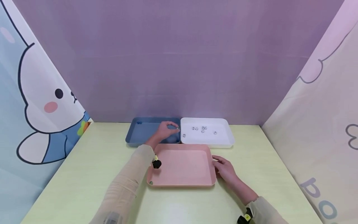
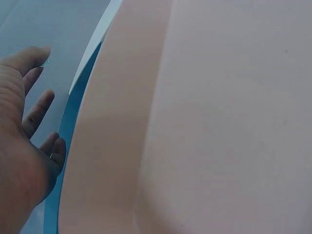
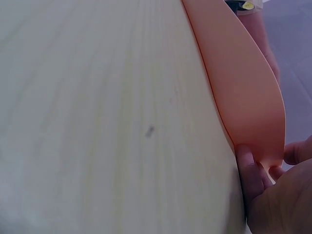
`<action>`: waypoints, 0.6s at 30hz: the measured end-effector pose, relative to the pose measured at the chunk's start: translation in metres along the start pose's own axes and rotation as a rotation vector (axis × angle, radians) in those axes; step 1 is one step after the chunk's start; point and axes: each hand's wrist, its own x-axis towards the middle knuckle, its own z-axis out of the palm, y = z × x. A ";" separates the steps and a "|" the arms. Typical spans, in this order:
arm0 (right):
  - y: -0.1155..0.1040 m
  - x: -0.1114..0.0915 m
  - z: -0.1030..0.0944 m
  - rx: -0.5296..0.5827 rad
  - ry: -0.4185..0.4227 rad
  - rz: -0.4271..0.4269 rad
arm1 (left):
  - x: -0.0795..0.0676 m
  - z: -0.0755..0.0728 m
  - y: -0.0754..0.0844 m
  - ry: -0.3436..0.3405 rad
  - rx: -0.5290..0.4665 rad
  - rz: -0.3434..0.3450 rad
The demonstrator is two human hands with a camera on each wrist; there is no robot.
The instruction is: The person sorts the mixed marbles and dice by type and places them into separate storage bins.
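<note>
My left hand (image 1: pixel 165 132) is over the right part of the blue tray (image 1: pixel 131 141), close to the white tray (image 1: pixel 230 140). Its thumb and forefinger pinch a tiny pale object (image 1: pixel 177 128), mostly hidden; in the left wrist view a clear glint shows at the fingertips, too small to identify. The right hand (image 1: pixel 225 169) grips the right edge of the pink tray (image 1: pixel 184 183), thumb at the rim and fingers against the outer wall in the right wrist view. A small green piece (image 1: pixel 151 183) lies in the pink tray's near left corner.
Several small white dice (image 1: pixel 203 128) with dark marks lie scattered in the white tray. Dark blue pieces (image 1: pixel 139 123) sit in the blue tray's far left corner. Both trays stand side by side behind the pink one on a pale wooden table (image 1: pixel 92 161). A purple backdrop (image 1: pixel 179 62) rises behind.
</note>
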 end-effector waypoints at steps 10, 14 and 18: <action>-0.001 -0.001 -0.001 0.008 -0.005 0.003 | 0.000 0.005 -0.001 -0.021 -0.036 -0.030; -0.001 -0.002 0.000 0.016 -0.010 0.000 | 0.000 0.006 -0.003 -0.031 -0.060 -0.018; -0.001 -0.002 0.001 0.020 -0.002 -0.001 | 0.001 0.005 -0.008 -0.042 -0.086 -0.003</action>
